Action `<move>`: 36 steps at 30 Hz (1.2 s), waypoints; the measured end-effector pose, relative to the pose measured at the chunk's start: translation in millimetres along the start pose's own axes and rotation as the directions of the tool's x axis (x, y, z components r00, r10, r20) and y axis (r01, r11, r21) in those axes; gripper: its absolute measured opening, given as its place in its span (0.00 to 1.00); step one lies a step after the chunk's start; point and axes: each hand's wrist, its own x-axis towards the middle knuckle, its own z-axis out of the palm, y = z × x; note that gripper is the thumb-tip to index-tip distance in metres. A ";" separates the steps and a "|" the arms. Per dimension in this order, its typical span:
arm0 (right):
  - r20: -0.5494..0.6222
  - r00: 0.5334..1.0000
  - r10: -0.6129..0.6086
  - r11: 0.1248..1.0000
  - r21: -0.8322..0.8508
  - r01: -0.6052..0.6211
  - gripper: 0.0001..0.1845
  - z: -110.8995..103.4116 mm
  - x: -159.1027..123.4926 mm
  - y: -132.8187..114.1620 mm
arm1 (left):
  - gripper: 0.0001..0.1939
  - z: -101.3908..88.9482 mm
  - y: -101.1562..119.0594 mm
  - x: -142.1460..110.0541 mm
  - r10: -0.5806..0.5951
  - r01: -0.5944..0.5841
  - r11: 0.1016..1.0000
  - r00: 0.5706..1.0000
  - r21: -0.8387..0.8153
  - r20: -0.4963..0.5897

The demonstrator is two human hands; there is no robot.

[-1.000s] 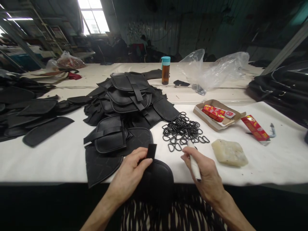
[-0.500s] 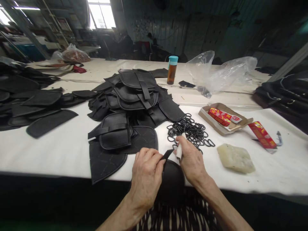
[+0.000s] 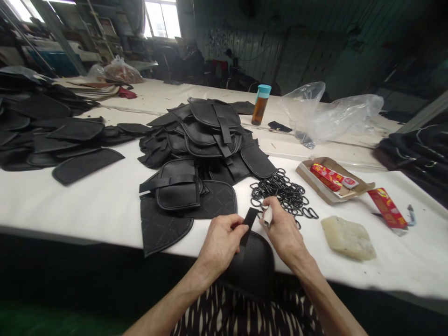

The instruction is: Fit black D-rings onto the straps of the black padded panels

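A rounded black leather flap (image 3: 252, 263) lies over the table's near edge in front of me. My left hand (image 3: 220, 241) is closed, pinching the flap's short black strap (image 3: 249, 219). My right hand (image 3: 283, 231) is closed round a white stick (image 3: 268, 215) and meets the strap from the right. Just beyond my hands lies a heap of black metal rings (image 3: 282, 192). A pile of black leather pieces with straps (image 3: 203, 140) sits behind the hands.
A pale yellowish block (image 3: 348, 238) lies at the right. Behind it is an open cardboard box with red packets (image 3: 332, 179), and a loose red packet (image 3: 388, 207). A brown bottle with a teal cap (image 3: 261, 104) and clear plastic bags (image 3: 329, 114) stand farther back. More black pieces (image 3: 52, 135) spread at the left.
My right hand has come in from the right with the white stick to meet the strap. The left hand kept its pinch on the strap. The view has shifted leftward.
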 end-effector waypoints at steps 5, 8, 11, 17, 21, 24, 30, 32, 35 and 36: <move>-0.005 1.000 0.028 1.000 0.003 -0.028 0.17 -3.0 -0.3 -0.3 | 0.09 -1.0 1.0 0.6 -0.051 0.053 0.997 0.998 -0.055 0.035; -0.003 0.999 0.043 0.999 0.003 -0.043 0.15 -1.8 -1.7 -0.6 | 0.09 -0.6 0.0 0.2 -0.015 0.017 0.997 1.000 -0.074 0.025; -0.017 0.999 0.039 0.999 -0.008 -0.040 0.16 0.2 -3.9 -3.0 | 0.09 0.4 -1.5 -0.3 0.022 -0.021 0.997 1.000 -0.080 0.008; 0.011 1.000 -0.005 0.999 -0.035 0.005 0.18 2.4 -5.9 -8.2 | 0.09 1.2 -4.4 -0.4 0.028 -0.030 0.995 0.999 -0.091 -0.020; 0.045 0.998 -0.051 0.992 -0.111 0.056 0.19 3.1 -3.4 -14.4 | 0.09 1.8 -6.6 -0.2 0.039 -0.040 0.994 0.999 -0.100 -0.020; 0.077 0.994 -0.074 0.978 -0.187 0.087 0.20 0.8 0.0 -19.8 | 0.09 1.6 -6.2 -0.5 0.039 -0.040 0.994 0.999 -0.102 -0.010; 0.161 0.984 -0.075 0.962 -0.250 0.114 0.22 -6.7 5.1 -24.0 | 0.10 0.7 -4.6 -1.6 0.045 -0.046 0.995 0.999 -0.085 -0.014; 0.171 0.982 -0.079 0.959 -0.257 0.122 0.22 -7.1 5.9 -23.9 | 0.10 0.7 -4.3 -1.8 0.048 -0.048 0.996 0.999 -0.073 -0.012; 0.188 0.977 -0.103 0.956 -0.252 0.149 0.21 -6.7 7.1 -22.6 | 0.10 0.8 -4.0 -1.6 0.048 -0.048 0.997 0.999 -0.055 -0.008; 0.193 0.975 -0.113 0.956 -0.245 0.160 0.21 -6.7 7.4 -21.7 | 0.10 0.8 -4.2 -1.5 0.048 -0.048 0.997 0.999 -0.052 -0.005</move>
